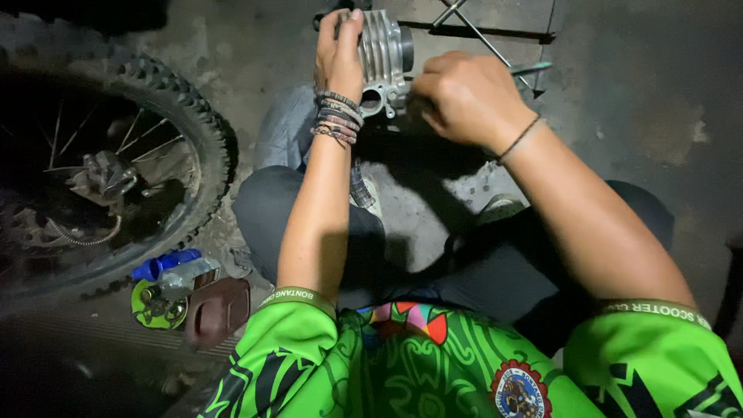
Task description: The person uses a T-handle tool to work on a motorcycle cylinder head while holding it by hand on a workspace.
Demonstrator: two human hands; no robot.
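A grey finned metal engine cylinder (pixel 385 58) is held up above the concrete floor at the top centre. My left hand (pixel 339 56) grips its left side, several bead bracelets on that wrist. My right hand (pixel 464 97) is closed around a thin metal tool (pixel 530 68) whose handle sticks out to the right, with its working end against the cylinder's lower right edge. I sit on the floor with my knees spread, in dark trousers and a bright green jersey.
A knobby motorcycle wheel (pixel 182 108) with spokes and a chain lies at the left. Beside it are a blue-capped bottle (pixel 166 265), a round green tin (pixel 155 306) and a brown plastic part (pixel 219 310). A metal frame (pixel 480 31) stands at the top right.
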